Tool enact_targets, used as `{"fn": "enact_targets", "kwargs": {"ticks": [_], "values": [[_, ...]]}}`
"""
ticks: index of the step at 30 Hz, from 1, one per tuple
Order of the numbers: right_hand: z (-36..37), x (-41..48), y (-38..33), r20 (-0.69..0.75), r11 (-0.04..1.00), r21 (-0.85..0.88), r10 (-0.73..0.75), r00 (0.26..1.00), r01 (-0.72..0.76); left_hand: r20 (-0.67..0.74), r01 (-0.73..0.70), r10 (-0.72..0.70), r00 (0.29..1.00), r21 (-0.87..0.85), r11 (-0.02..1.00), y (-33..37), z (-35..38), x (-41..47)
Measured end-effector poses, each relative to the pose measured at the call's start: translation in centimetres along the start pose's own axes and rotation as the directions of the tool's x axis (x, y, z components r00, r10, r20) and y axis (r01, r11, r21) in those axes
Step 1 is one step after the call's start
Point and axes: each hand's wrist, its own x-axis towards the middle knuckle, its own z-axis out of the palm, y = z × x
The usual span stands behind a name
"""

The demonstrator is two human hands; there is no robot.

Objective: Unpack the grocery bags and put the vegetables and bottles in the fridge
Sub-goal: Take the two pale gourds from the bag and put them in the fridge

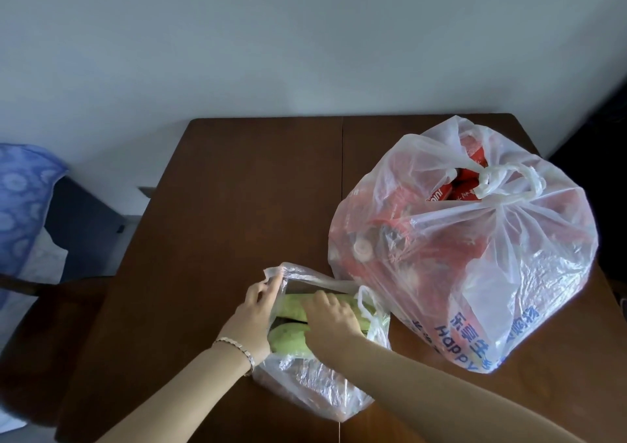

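Clear plastic small bag (315, 388) lies on the table (237, 188); the left hand (252, 317) pinches its rim open. The right hand (330, 317) grasps a green gourd (295, 310) inside, beside the tied big bag (475, 246).

— How many bags are on the worktop (258, 184)?

— Two. One small clear bag (315, 385) at the near edge, and one large white bag (529, 273) with blue print, tied shut with a single knot (492, 179).

— And vegetables?

— Two pale green ones (288, 339) show in the small bag; more may lie beneath, the plastic hides that.

— Bottles?

— One cap (363, 249) is plain through the big bag. The red packaging blurs together, so I cannot count the rest.

— Hands?

— Two: the left hand (252, 317) and the right hand (330, 317). One bracelet (237, 349), on the left wrist.

— Worktops?

— One. One chair (40, 307) beside it.
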Motion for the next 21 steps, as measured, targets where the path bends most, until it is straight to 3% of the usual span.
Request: {"fn": "enact_targets", "kwargs": {"ticks": [2,6,9,14,18,21], "values": [[0.6,1.4,0.7,0.025,0.992,0.006,0.124,0.992,-0.124,0.025,0.062,-0.063,0.998,0.036,0.997,0.1,-0.3,-0.2],[0.7,2.2,2.8,0.171,0.991,-0.034,0.132,0.976,-0.128,0.052,0.141,-0.146,0.988,0.09,0.986,-0.1,-0.8,-0.6],[0.5,3.1,4.1,0.192,0.988,0.007,0.148,0.97,-0.152,0.051,0.155,-0.16,0.986,0.097,0.983,-0.4,-1.0,-0.8],[-0.4,1.7,4.6,0.094,0.993,-0.108,0.047,0.994,-0.037,0.062,0.15,-0.155,0.986,0.081,0.985,0.0,-1.0,-0.4],[-2.2,-1.5,5.0,-0.051,0.99,0.14,0.006,0.999,0.002,0.039,0.138,-0.14,0.989,0.057,0.989,-0.2,-1.3,0.3],[-3.7,-4.5,5.8,-0.089,0.975,0.212,-0.051,0.995,0.069,0.027,0.092,-0.094,0.995,0.069,0.993,-0.6,-1.8,0.5]]}}
